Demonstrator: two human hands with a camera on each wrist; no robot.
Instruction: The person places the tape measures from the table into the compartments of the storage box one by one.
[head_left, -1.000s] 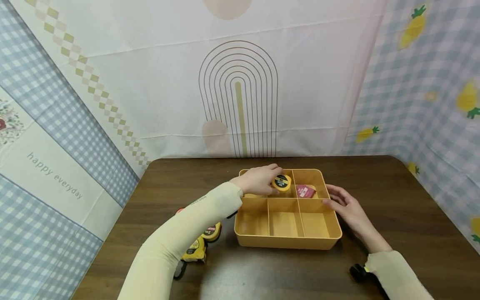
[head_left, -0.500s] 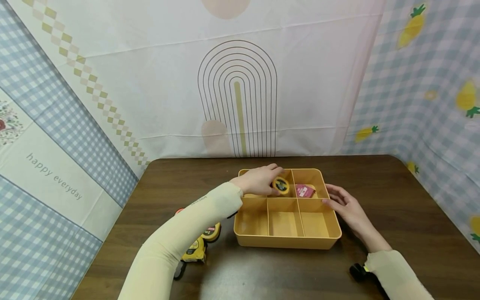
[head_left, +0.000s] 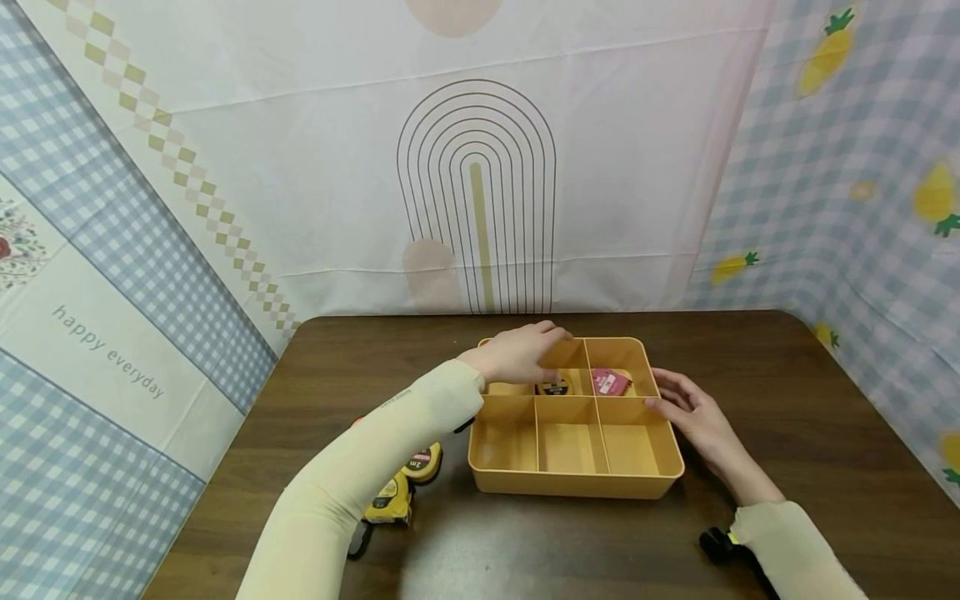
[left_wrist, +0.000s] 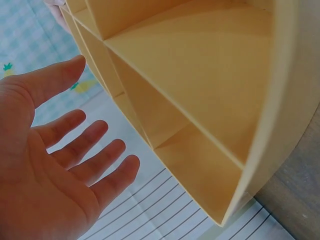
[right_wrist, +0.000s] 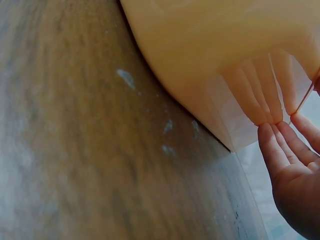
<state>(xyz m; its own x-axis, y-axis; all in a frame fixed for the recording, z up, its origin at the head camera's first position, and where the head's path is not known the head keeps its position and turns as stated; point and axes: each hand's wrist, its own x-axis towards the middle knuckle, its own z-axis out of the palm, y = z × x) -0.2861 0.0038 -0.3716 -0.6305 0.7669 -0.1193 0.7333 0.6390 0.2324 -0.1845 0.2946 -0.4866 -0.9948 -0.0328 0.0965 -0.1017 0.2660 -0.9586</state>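
A yellow divided storage box (head_left: 577, 486) stands on the table. My left hand (head_left: 517, 357) hovers over its back row, fingers extended and apart. Below those fingers, a round yellow-and-black tape measure (head_left: 557, 387) lies in the back middle compartment, partly hidden by the hand. The left wrist view shows the left hand (left_wrist: 60, 165) with nothing in its grasp. My right hand (head_left: 697, 421) grips the box's right side, thumb at the rim and fingers against the outer wall. In the right wrist view, fingertips of the right hand (right_wrist: 295, 165) press on that wall.
A pink angular item (head_left: 611, 382) with a white label sits in the back right compartment. Left of the box, a round yellow tape measure (head_left: 423, 463) and a boxy yellow one (head_left: 390, 502) lie partly under the left sleeve (head_left: 360, 475). Patterned cloth (head_left: 622, 167) hangs behind the table.
My left hand has let go of the round tape measure, which has dropped into the back middle compartment. Its fingers have spread and lifted slightly. The right hand has stayed at the box.
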